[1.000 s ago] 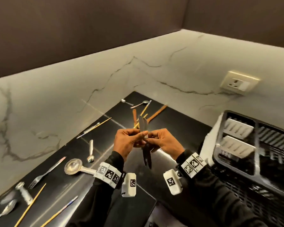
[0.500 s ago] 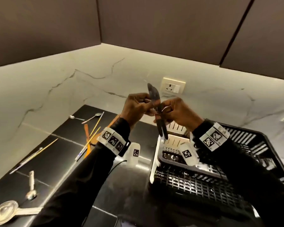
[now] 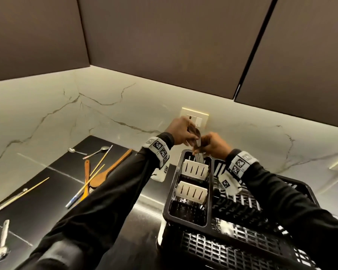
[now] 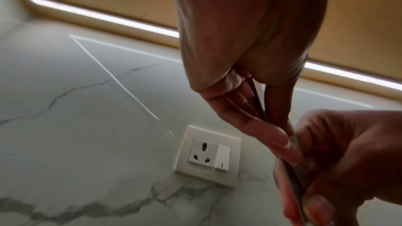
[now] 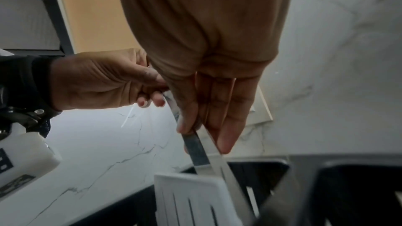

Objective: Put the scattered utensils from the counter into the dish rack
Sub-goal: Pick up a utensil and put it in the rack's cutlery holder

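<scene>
Both hands hold two flat steel utensils upright over the far end of the black dish rack. My left hand pinches their upper ends. Just below it, my right hand pinches the shafts. In the right wrist view the steel utensils point down into the rack's far cutlery compartment, behind a white slotted insert. The left wrist view shows the left hand's fingertips on the steel utensils, with the right hand beside them. The utensils' lower ends are hidden.
On the black counter to the left lie a wooden spatula, chopsticks, two spoons and a steel scoop. A second white insert sits nearer in the rack. A wall socket is behind the hands.
Both hands carried the steel utensils right from above the counter to the rack, then lowered them into its far compartment. The view swung right with them.
</scene>
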